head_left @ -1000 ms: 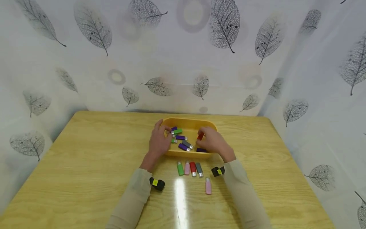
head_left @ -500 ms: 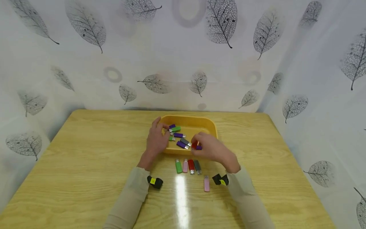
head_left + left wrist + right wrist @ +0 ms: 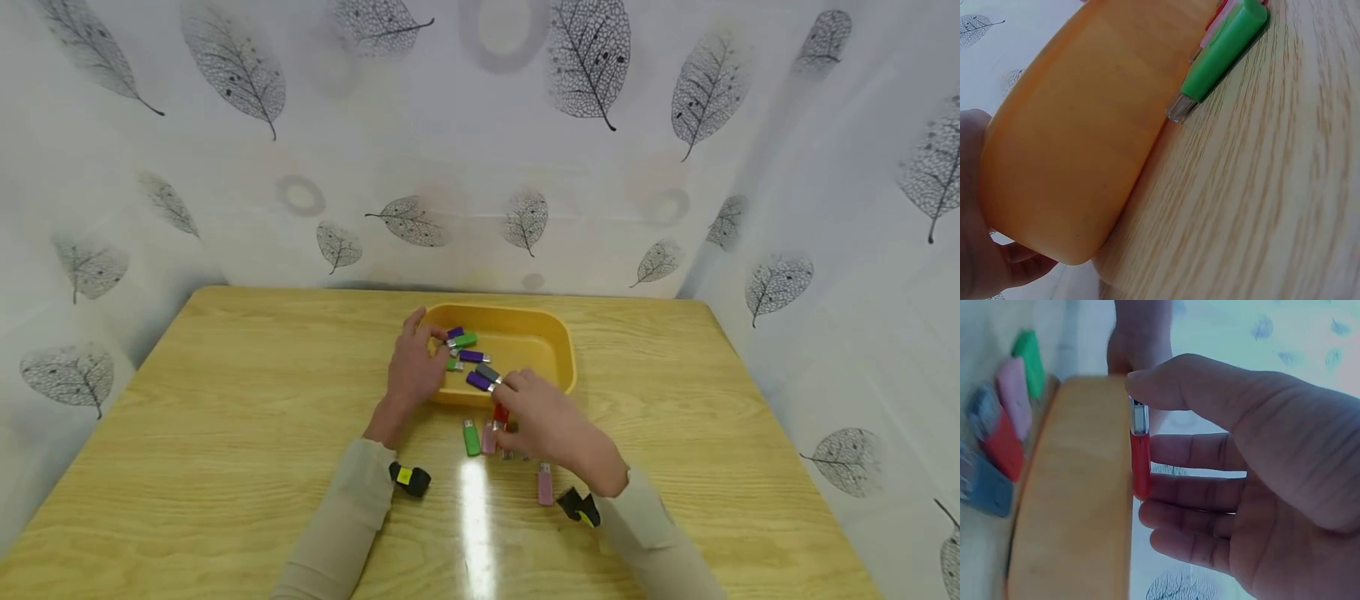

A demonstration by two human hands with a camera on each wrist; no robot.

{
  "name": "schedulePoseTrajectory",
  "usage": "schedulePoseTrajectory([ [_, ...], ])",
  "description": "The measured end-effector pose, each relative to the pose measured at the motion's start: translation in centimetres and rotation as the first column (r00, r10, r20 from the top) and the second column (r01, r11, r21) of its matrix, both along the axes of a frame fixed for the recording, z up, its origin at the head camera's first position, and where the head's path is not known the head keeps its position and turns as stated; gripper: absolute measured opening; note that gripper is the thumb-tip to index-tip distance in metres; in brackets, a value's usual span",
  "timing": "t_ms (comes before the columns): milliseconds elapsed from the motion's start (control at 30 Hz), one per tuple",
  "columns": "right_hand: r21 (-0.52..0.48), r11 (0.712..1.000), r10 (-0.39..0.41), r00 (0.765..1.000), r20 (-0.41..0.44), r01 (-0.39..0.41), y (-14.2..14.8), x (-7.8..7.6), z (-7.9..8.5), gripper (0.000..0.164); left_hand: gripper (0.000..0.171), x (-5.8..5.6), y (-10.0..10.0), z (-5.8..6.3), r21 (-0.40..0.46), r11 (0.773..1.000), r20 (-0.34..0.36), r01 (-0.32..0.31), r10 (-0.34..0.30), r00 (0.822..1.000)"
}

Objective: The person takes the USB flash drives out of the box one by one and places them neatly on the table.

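My left hand [image 3: 414,367] grips the left end of a yellow plastic tray [image 3: 561,333], its fingers curled at the corner [image 3: 1079,253] in the left wrist view. In front of the tray's near wall, my right hand [image 3: 547,421] pinches a red USB flash drive [image 3: 1140,464], metal plug toward the thumb. Below that hand on the table lies a row of drives: green [image 3: 471,438], pink [image 3: 488,438], then red [image 3: 1005,447] and grey [image 3: 986,487], largely hidden by the hand in the head view. Inside the tray are purple [image 3: 474,357], green [image 3: 463,340] and grey [image 3: 487,372] drives.
A separate pink flash drive [image 3: 545,485] lies nearer to me on the wooden table [image 3: 262,417]. Black wrist cameras [image 3: 410,479] are strapped at both sleeves. A leaf-printed curtain [image 3: 480,150] closes off the back and sides.
My right hand has carried the red flash drive out of the tray, leftward and toward me, to above the row. The left hand keeps its hold on the tray.
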State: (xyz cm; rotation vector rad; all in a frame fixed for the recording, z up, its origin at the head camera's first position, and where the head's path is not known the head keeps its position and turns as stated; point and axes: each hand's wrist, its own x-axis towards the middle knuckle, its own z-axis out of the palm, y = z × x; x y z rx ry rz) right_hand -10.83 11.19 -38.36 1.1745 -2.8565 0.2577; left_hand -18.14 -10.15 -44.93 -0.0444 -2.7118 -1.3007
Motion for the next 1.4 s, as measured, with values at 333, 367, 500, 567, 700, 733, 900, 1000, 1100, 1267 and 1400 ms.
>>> schedulePoseTrajectory([
  [333, 0.102, 0.991, 0.079, 0.993, 0.092, -0.088, -1.2, 2.3, -0.1, 0.033, 0.023, -0.4, -0.1, 0.3, -0.008, 1.000, -0.007, -0.005, 0.005, 1.000],
  [367, 0.115, 0.989, 0.083, 0.988, 0.133, -0.098, -1.4, 2.5, -0.2, 0.030, 0.023, -0.3, -0.1, 0.4, -0.008, 1.000, -0.004, -0.007, 0.007, 1.000],
  [500, 0.180, 0.977, 0.073, 0.973, 0.219, -0.114, -2.1, 2.9, -0.9, 0.016, 0.024, -0.2, -0.1, 0.3, -0.011, 1.000, 0.011, -0.010, 0.010, 1.000],
  [567, 0.216, 0.970, 0.060, 0.974, 0.220, -0.109, -2.3, 3.0, -1.3, 0.014, 0.025, -0.2, -0.1, 0.2, -0.012, 1.000, 0.014, -0.010, 0.010, 1.000],
  [700, 0.278, 0.956, 0.044, 0.981, 0.190, -0.096, -2.5, 3.0, -2.1, 0.017, 0.025, -0.1, 0.0, 0.1, -0.007, 1.000, 0.017, -0.010, 0.010, 1.000],
  [733, 0.286, 0.954, 0.039, 0.982, 0.187, -0.093, -2.5, 3.1, -2.2, 0.018, 0.025, -0.1, 0.0, 0.0, -0.007, 1.000, 0.016, -0.009, 0.009, 1.000],
  [900, 0.323, 0.943, 0.019, 0.984, 0.175, -0.076, -2.8, 3.4, -2.5, 0.026, 0.025, 0.0, 0.0, -0.1, 0.000, 1.000, 0.009, -0.003, 0.003, 1.000],
  [1000, 0.339, 0.937, 0.014, 0.981, 0.193, -0.081, -3.1, 3.7, -2.4, 0.029, 0.025, 0.0, -0.1, -0.2, 0.002, 1.000, -0.003, -0.001, 0.001, 1.000],
  [1100, 0.340, 0.935, 0.022, 0.975, 0.221, -0.098, -3.4, 3.9, -2.3, 0.028, 0.026, 0.0, -0.1, -0.2, 0.002, 1.000, -0.014, -0.001, 0.001, 1.000],
  [1267, 0.322, 0.939, 0.038, 0.969, 0.242, -0.118, -3.6, 4.0, -2.4, 0.029, 0.026, 0.0, 0.1, -0.3, 0.002, 1.000, -0.007, -0.005, 0.005, 1.000],
  [1400, 0.314, 0.942, 0.042, 0.970, 0.241, -0.119, -3.5, 4.1, -2.6, 0.027, 0.025, 0.0, 0.2, -0.3, 0.002, 1.000, -0.001, -0.005, 0.005, 1.000],
])
